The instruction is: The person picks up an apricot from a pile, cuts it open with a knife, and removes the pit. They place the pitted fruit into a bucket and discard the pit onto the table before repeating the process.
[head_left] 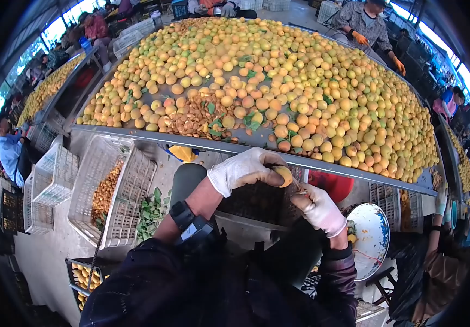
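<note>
My left hand [248, 170], in a white glove with stained fingertips, grips a yellow-orange fruit [283, 176] between thumb and fingers, just below the table's metal edge [218, 146]. Close on its right, my right hand [318, 207], gloved the same way, has its fingers pinched together near the fruit. Something small and brownish shows at those fingertips, too small to make out. Beyond both hands, a large heap of fruit [300, 82] covers the table, with green leaves and a patch of orange-brown pieces [191, 115] near the front.
White crates [131, 196] stand at the left, one holding orange pieces. A white basin [368, 240] is right of my right hand, near a red container [336, 185]. A co-worker in orange gloves [361, 38] works across the table; another person sits at the right.
</note>
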The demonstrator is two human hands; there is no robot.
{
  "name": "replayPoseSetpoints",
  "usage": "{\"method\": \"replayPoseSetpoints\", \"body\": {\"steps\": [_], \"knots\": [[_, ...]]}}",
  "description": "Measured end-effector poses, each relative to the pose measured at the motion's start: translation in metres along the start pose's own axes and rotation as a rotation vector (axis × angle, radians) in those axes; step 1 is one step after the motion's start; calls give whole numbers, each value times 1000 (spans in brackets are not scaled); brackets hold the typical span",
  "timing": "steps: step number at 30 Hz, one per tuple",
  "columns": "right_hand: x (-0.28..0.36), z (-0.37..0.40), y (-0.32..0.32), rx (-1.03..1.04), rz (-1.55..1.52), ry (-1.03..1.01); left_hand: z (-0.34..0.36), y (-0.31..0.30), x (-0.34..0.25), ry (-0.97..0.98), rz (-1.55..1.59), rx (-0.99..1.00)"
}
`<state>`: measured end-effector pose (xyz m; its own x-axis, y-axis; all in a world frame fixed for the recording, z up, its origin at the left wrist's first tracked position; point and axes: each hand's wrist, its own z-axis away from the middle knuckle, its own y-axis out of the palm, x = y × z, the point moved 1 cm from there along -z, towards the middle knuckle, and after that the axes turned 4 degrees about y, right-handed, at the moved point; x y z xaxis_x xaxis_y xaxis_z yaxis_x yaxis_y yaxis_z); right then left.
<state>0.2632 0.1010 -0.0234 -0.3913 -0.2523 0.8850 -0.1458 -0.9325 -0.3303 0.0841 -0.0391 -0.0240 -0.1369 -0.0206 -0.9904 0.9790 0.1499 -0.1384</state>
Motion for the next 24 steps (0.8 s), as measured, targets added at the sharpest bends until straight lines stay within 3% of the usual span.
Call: {"method": "replayPoseSetpoints", "body": {"steps": [1, 2, 3, 4, 5, 7, 9, 13, 15, 19, 21, 22, 24], "knots": [[8, 4, -4, 67, -121, 170, 0, 5, 0, 59, 83, -41], [11, 6, -4, 68, -461, 143, -1, 12, 1, 65, 81, -34], [0, -6, 6, -220, -652, -175, -1, 20, 4, 33, 389, -90], [-3, -10, 4, -291, -809, -272, -1, 29, 8, -5, 698, -146], [4, -16, 2, -368, -970, -371, -3, 36, 11, -10, 699, -136], [35, -16, 0, -481, -1044, -589, -9, 50, 20, -103, 1042, -150], [57, -19, -3, -643, -1017, -698, -17, 59, 28, -130, 1085, -129], [68, -30, 1, -860, -790, -640, -20, 69, 30, -140, 1201, -186], [65, -35, 7, -768, -899, -716, -22, 68, 37, -133, 1315, -195], [56, -50, 9, -799, -899, -693, -21, 67, 34, -120, 1357, -225], [47, -57, 3, -535, -1102, -708, -22, 69, 31, -118, 1400, -305], [42, -61, 1, -535, -1098, -706, -22, 68, 28, -118, 1404, -304], [35, -70, -2, -520, -1369, -613, -24, 64, 21, 54, 1099, -321]]}}
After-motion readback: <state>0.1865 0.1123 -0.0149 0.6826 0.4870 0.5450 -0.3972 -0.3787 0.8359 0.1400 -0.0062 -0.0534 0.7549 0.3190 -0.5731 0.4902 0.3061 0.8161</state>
